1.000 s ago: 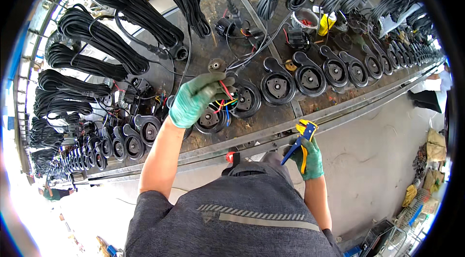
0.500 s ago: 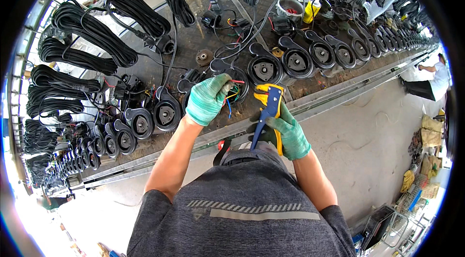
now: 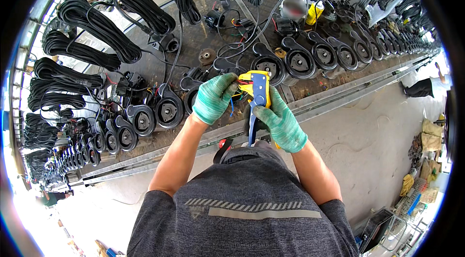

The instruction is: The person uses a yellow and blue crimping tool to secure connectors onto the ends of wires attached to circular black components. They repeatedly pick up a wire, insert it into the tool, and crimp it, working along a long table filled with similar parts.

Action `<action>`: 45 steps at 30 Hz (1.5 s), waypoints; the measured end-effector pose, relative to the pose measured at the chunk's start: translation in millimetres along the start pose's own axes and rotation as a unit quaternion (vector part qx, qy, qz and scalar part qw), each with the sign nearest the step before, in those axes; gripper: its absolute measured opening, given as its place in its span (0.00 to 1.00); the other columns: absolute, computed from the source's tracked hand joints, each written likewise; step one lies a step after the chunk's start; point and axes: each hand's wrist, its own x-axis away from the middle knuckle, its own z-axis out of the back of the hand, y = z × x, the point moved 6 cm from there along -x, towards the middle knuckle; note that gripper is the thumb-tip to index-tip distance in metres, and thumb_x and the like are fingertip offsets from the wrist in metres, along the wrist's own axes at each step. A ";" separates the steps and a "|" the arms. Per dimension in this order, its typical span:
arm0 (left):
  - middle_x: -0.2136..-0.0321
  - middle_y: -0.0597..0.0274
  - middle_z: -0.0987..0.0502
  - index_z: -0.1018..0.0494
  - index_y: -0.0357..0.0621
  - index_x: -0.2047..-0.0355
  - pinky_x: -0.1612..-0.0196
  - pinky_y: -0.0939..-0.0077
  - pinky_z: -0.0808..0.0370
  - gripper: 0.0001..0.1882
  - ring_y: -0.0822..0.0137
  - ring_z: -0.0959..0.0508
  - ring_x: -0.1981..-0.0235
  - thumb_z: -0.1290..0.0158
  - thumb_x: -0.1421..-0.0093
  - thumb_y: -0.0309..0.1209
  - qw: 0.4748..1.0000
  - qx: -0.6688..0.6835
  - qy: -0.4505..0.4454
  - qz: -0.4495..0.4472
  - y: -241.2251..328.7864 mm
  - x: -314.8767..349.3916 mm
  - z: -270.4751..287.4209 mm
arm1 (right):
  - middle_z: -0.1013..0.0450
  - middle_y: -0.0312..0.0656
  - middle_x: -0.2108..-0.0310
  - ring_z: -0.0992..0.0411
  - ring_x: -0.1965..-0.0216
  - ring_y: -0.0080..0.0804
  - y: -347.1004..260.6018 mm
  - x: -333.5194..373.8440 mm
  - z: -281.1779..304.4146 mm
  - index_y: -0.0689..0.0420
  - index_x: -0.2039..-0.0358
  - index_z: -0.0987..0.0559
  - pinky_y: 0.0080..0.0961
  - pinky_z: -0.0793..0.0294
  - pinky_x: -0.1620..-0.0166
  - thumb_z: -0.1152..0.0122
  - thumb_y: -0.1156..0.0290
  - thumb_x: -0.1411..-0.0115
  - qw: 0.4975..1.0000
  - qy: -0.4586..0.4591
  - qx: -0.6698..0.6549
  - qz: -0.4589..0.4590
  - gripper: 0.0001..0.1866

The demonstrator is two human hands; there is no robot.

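My left hand (image 3: 214,97), in a green and dark-palmed glove, pinches a thin red wire (image 3: 245,83) above the bench edge. In my right hand (image 3: 280,120), gloved alike, is a yellow and blue wire stripper (image 3: 260,87), its handles gripped and its jaws at the red wire. Whether the jaws are closed on the wire is hard to make out. A blue wire (image 3: 232,108) and other coloured wires dangle below my left fingers. Just behind the tool lies a round black housing (image 3: 268,67) with a metal centre; another housing (image 3: 191,98) is partly covered by my left hand.
Rows of round black housings (image 3: 169,112) line the bench's front edge on both sides. Bundled black cables (image 3: 99,27) hang along the back. A yellow can (image 3: 314,13) stands at the far right. A metal rail (image 3: 310,99) edges the bench; another person (image 3: 426,85) is at far right.
The wire stripper has moved left and up, bringing its jaws to the red wire. My left hand has shifted slightly right and still holds the wire.
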 end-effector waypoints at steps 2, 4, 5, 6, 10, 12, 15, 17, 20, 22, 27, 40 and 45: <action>0.65 0.48 0.17 0.21 0.38 0.53 0.61 0.65 0.20 0.13 0.50 0.16 0.64 0.40 0.36 0.31 1.000 0.001 0.007 -0.008 2.9 -0.4 0.1 | 0.32 0.34 0.48 0.35 0.49 0.20 -0.7 3.1 0.0 0.58 0.27 0.46 0.22 0.33 0.42 0.42 0.72 0.31 1.000 0.001 0.021 0.001 0.36; 0.65 0.49 0.17 0.21 0.38 0.53 0.62 0.64 0.20 0.13 0.50 0.16 0.65 0.40 0.36 0.30 1.000 0.001 0.009 -0.016 3.4 -0.4 -0.6 | 0.32 0.35 0.48 0.35 0.50 0.21 -1.1 4.6 0.0 0.58 0.27 0.46 0.22 0.32 0.42 0.43 0.72 0.31 0.999 0.008 0.045 0.007 0.36; 0.65 0.50 0.17 0.21 0.39 0.53 0.62 0.64 0.20 0.13 0.50 0.16 0.65 0.39 0.37 0.30 1.000 -0.001 0.008 -0.019 3.4 -0.7 -0.7 | 0.32 0.35 0.49 0.35 0.50 0.21 -1.6 4.6 -0.8 0.58 0.27 0.47 0.22 0.32 0.43 0.43 0.73 0.31 0.998 0.013 0.057 0.013 0.36; 0.65 0.50 0.17 0.21 0.39 0.53 0.62 0.64 0.20 0.13 0.50 0.17 0.66 0.39 0.37 0.30 1.000 -0.004 0.006 -0.021 3.4 -1.1 -0.9 | 0.32 0.35 0.49 0.35 0.51 0.21 -2.2 4.8 -1.2 0.58 0.26 0.47 0.21 0.32 0.43 0.44 0.73 0.31 0.997 0.019 0.069 0.019 0.36; 0.65 0.50 0.17 0.21 0.39 0.53 0.62 0.62 0.20 0.14 0.49 0.17 0.65 0.39 0.39 0.29 0.999 -0.020 0.007 -0.034 -2.1 0.9 -2.4 | 0.31 0.34 0.50 0.35 0.52 0.20 -1.9 4.5 -1.2 0.58 0.27 0.44 0.21 0.31 0.44 0.44 0.73 0.31 0.998 0.025 0.058 0.023 0.34; 0.64 0.50 0.17 0.21 0.39 0.53 0.62 0.62 0.20 0.14 0.49 0.17 0.65 0.39 0.39 0.28 0.998 -0.038 0.002 -0.048 -2.8 1.1 -2.3 | 0.31 0.34 0.50 0.34 0.52 0.19 0.7 4.5 0.4 0.59 0.29 0.42 0.20 0.31 0.45 0.44 0.73 0.31 0.998 0.032 0.045 0.012 0.32; 0.64 0.50 0.17 0.21 0.39 0.53 0.61 0.62 0.20 0.15 0.48 0.17 0.64 0.39 0.40 0.28 0.998 -0.031 -0.003 -0.053 -2.4 1.1 -3.5 | 0.31 0.33 0.52 0.34 0.54 0.18 5.3 3.2 4.1 0.58 0.30 0.39 0.19 0.30 0.48 0.45 0.72 0.30 0.999 0.050 0.013 -0.007 0.30; 0.63 0.49 0.17 0.21 0.39 0.53 0.61 0.61 0.20 0.15 0.47 0.17 0.63 0.39 0.40 0.28 0.998 -0.037 -0.010 -0.050 -3.0 2.2 -5.0 | 0.30 0.32 0.54 0.34 0.55 0.17 6.0 4.0 5.4 0.57 0.31 0.38 0.18 0.29 0.49 0.45 0.72 0.30 0.998 0.053 0.034 0.013 0.28; 0.63 0.49 0.17 0.21 0.40 0.53 0.60 0.61 0.20 0.15 0.47 0.17 0.63 0.39 0.41 0.28 0.998 -0.038 -0.026 -0.051 -0.6 5.0 -5.6 | 0.30 0.31 0.55 0.33 0.56 0.17 1.9 6.5 8.7 0.57 0.32 0.36 0.19 0.29 0.50 0.45 0.72 0.31 0.996 0.070 0.019 -0.048 0.27; 0.63 0.49 0.17 0.20 0.40 0.53 0.61 0.61 0.20 0.15 0.47 0.17 0.63 0.39 0.41 0.29 0.998 -0.039 -0.030 -0.048 0.1 6.0 -6.0 | 0.30 0.31 0.54 0.33 0.56 0.17 4.4 6.3 12.5 0.56 0.32 0.35 0.19 0.29 0.49 0.45 0.72 0.31 0.996 0.070 -0.008 -0.053 0.27; 0.68 0.48 0.18 0.19 0.40 0.55 0.64 0.60 0.21 0.13 0.46 0.17 0.66 0.38 0.39 0.32 0.999 -0.029 -0.010 0.012 2.2 0.5 -5.9 | 0.30 0.31 0.50 0.32 0.53 0.18 4.2 12.4 17.6 0.57 0.28 0.41 0.19 0.30 0.45 0.44 0.74 0.32 0.993 0.090 -0.049 0.055 0.33; 0.68 0.49 0.18 0.20 0.40 0.56 0.64 0.59 0.21 0.15 0.47 0.18 0.66 0.38 0.41 0.33 0.997 -0.080 -0.018 -0.011 16.4 -4.0 -13.1 | 0.31 0.32 0.49 0.34 0.51 0.18 8.3 15.0 5.6 0.56 0.28 0.41 0.18 0.31 0.45 0.44 0.71 0.30 0.998 0.061 -0.013 0.015 0.32; 0.66 0.49 0.18 0.20 0.40 0.55 0.63 0.59 0.21 0.17 0.47 0.17 0.65 0.37 0.43 0.34 0.996 -0.088 -0.029 -0.012 15.5 -4.5 -16.8 | 0.30 0.32 0.52 0.33 0.55 0.18 7.6 9.7 4.8 0.57 0.30 0.39 0.18 0.29 0.48 0.44 0.70 0.29 0.997 0.075 0.025 0.019 0.29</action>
